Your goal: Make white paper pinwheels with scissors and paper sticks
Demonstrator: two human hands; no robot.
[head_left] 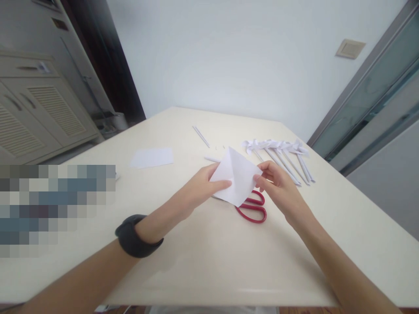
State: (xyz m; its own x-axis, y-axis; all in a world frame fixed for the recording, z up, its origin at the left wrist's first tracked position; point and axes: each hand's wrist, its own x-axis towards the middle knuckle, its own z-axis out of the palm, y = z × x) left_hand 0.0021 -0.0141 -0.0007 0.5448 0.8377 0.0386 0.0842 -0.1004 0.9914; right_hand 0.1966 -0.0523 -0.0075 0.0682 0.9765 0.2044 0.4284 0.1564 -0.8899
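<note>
White folded paper [236,176] pinched both sides: left hand [196,192], right hand [278,185] grip closed (red scissors [253,209] beneath).

One head-worn camera only. It looks forward and down from above the near table [203,270] edge, close over both forearms, facing the far white wall [248,56]; cabinet [36,113] left, glazed door [376,91] right.

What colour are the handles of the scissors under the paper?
Red. The scissors handles show best in the head view, just below the folded paper.
</note>
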